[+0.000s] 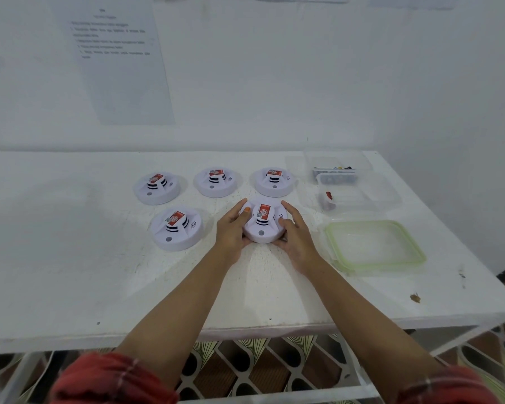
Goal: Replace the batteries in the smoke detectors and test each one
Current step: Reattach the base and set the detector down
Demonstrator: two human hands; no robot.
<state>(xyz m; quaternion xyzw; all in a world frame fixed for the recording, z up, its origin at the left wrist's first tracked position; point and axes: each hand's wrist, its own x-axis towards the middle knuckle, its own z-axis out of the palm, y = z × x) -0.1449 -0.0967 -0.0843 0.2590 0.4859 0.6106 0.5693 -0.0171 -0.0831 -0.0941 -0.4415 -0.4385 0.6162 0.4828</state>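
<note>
My two red sleeves point(111, 377) are cut off by the bottom edge. Beyond them, my left hand point(231, 228) and right hand point(296, 239) grip the near smoke detector point(263, 225) from either side, fingers curled round its rim and hiding its flanks. It sits on the white counter point(70, 258).

I count five detectors. The second detector point(174, 228) lies left of the gripped one. Three lie in a row beyond it: the far-left detector point(157, 188), the far-middle detector point(216, 182) and the far-right detector point(274, 182).

Right of the gripped one lies one green-rimmed lid point(373, 246). Farther right and beyond stand two clear tubs point(359, 196); I cannot make out their small dark and red contents. On the wall, far beyond the gripped one, hangs a paper sheet point(120, 68), its print too blurred to read.
</note>
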